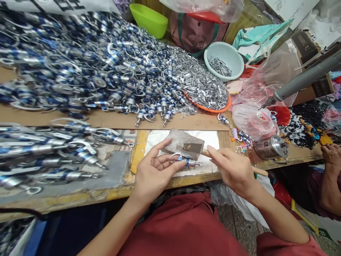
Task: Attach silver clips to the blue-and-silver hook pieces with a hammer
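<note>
My left hand (154, 170) pinches a small blue-and-silver metal fitting (190, 162) with a curved lever and a ring at its tip. The fitting lies at the near edge of a grey block (174, 138), which rests on white paper (211, 139). My right hand (236, 172) is wrapped round the wooden handle of a hammer (194, 147). Its flat metal head is over the block, just above the fitting; whether the two touch I cannot tell. Several similar fittings (85, 153) lie left of my left hand.
A large heap of blue-and-silver fittings (87, 67) covers the back left. Small metal plates (205, 89) fill an orange-rimmed tray, beside a pale bowl (223, 60) of pins. A power screwdriver (301, 78) hangs at right above a metal pot (271, 147). Another person's hand (331, 156) is far right.
</note>
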A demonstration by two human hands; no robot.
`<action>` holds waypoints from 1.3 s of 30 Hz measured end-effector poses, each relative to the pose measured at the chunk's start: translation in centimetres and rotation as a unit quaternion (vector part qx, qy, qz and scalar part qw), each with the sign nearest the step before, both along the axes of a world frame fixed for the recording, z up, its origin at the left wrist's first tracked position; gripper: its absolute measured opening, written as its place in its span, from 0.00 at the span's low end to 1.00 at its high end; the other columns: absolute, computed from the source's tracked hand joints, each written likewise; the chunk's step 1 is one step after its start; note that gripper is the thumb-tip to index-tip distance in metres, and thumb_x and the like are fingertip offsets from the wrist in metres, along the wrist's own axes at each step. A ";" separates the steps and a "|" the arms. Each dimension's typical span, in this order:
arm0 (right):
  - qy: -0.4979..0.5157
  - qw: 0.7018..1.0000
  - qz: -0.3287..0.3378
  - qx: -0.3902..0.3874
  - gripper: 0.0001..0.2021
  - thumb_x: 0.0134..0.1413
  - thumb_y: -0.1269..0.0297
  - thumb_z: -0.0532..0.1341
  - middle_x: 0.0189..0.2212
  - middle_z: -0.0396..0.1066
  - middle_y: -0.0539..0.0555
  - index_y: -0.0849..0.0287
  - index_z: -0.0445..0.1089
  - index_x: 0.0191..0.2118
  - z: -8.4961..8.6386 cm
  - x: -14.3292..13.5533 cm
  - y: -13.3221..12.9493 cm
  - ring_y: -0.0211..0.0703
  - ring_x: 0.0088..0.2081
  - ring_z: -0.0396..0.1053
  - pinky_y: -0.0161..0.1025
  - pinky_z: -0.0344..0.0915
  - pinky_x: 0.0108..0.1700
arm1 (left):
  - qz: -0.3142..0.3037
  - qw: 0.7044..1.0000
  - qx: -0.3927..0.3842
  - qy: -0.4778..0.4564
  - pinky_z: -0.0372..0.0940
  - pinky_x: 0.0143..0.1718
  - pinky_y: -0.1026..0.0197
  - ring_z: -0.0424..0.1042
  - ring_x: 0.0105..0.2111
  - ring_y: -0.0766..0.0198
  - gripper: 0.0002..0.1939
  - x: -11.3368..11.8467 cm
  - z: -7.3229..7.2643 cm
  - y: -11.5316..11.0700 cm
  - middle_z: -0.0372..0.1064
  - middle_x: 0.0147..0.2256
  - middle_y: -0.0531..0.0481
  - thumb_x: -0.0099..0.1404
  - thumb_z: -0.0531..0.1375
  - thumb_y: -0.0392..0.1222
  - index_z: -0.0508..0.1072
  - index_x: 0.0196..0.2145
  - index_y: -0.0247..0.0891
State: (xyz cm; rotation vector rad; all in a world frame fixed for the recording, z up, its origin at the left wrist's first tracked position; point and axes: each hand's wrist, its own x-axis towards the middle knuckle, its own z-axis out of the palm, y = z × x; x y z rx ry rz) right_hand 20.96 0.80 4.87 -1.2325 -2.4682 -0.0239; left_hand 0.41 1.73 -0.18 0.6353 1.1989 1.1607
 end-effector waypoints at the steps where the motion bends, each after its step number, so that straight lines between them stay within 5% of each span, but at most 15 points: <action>1: -0.009 1.000 0.006 0.015 0.25 0.59 0.76 0.51 0.36 0.71 0.52 0.52 0.55 0.60 0.2 -0.2 -0.1 0.37 0.35 0.69 0.32 0.62 0.35 | 0.001 1.000 -0.001 -0.002 0.72 0.35 0.63 0.74 0.28 0.65 0.47 0.0 0.0 0.0 0.74 0.23 0.53 0.37 0.73 0.41 0.62 0.55 0.31; 7: -0.073 0.997 -0.001 0.008 0.24 0.57 0.78 0.48 0.29 0.70 0.51 0.57 0.60 0.58 -0.8 -0.6 -0.6 0.36 0.27 0.66 0.31 0.61 0.29 | 0.010 1.000 -0.009 -0.023 0.72 0.34 0.64 0.75 0.26 0.66 0.49 0.3 0.0 0.0 0.75 0.24 0.52 0.36 0.73 0.40 0.61 0.56 0.32; 14: 0.045 0.994 -0.070 -0.072 0.21 0.60 0.70 0.52 0.40 0.74 0.55 0.56 0.60 0.59 -2.6 1.5 -0.9 0.40 0.39 0.71 0.35 0.68 0.39 | 0.016 1.000 -0.011 0.012 0.72 0.36 0.63 0.75 0.29 0.65 0.47 0.2 0.0 0.0 0.75 0.24 0.52 0.36 0.73 0.42 0.63 0.54 0.33; 17: 0.085 0.977 -0.172 -0.097 0.21 0.59 0.63 0.55 0.49 0.71 0.57 0.55 0.61 0.58 -3.9 4.9 0.3 0.45 0.47 0.70 0.42 0.67 0.47 | 0.011 0.999 0.004 0.053 0.72 0.39 0.62 0.76 0.32 0.62 0.34 0.1 -0.2 -0.3 0.76 0.26 0.51 0.37 0.72 0.43 0.72 0.45 0.35; 22: -0.025 0.960 -0.247 -0.126 0.16 0.59 0.60 0.54 0.42 0.73 0.59 0.58 0.70 0.50 -4.9 7.0 3.6 0.50 0.42 0.72 0.46 0.68 0.43 | 0.022 0.983 0.088 0.160 0.73 0.34 0.61 0.75 0.28 0.61 0.09 -0.2 -0.6 -0.8 0.76 0.26 0.50 0.44 0.69 0.43 0.78 0.25 0.39; 24: -0.037 0.975 -0.210 -0.065 0.14 0.60 0.63 0.53 0.41 0.73 0.59 0.58 0.72 0.46 -5.0 5.2 5.6 0.48 0.41 0.71 0.44 0.68 0.42 | 0.040 0.968 0.155 0.194 0.71 0.33 0.63 0.74 0.29 0.63 0.05 -0.4 -0.8 -0.9 0.75 0.27 0.51 0.47 0.68 0.41 0.78 0.24 0.41; 27: -0.053 0.997 -0.064 -0.005 0.15 0.61 0.74 0.49 0.44 0.72 0.58 0.58 0.71 0.45 -5.3 0.8 9.9 0.44 0.45 0.68 0.40 0.64 0.45 | 0.052 0.941 0.238 0.236 0.69 0.30 0.67 0.73 0.31 0.66 0.02 -0.5 -0.9 -0.8 0.73 0.29 0.52 0.50 0.67 0.39 0.78 0.25 0.42; 32: -0.210 0.966 0.149 -0.015 0.12 0.62 0.74 0.49 0.39 0.73 0.59 0.64 0.70 0.41 -5.5 -5.6 16.0 0.46 0.42 0.66 0.42 0.61 0.41 | 0.063 0.887 0.335 0.312 0.67 0.34 0.67 0.71 0.35 0.68 0.02 -0.7 -1.1 -0.1 0.68 0.34 0.52 0.54 0.66 0.36 0.77 0.28 0.40; 36: -0.235 0.962 0.133 -0.038 0.11 0.59 0.77 0.51 0.34 0.72 0.60 0.67 0.71 0.35 -5.5 -6.4 16.8 0.45 0.36 0.66 0.42 0.61 0.37 | 0.035 0.856 0.388 0.341 0.67 0.35 0.67 0.70 0.32 0.69 0.03 -0.9 -1.2 0.4 0.69 0.31 0.54 0.55 0.65 0.34 0.76 0.30 0.40; 39: -0.097 0.990 0.068 -0.073 0.10 0.55 0.80 0.54 0.35 0.73 0.59 0.65 0.72 0.34 -5.1 -5.2 15.1 0.42 0.35 0.68 0.39 0.64 0.37 | 0.023 0.847 0.403 0.346 0.67 0.31 0.68 0.70 0.29 0.70 0.05 -1.0 -1.1 0.4 0.70 0.29 0.54 0.55 0.65 0.34 0.77 0.32 0.40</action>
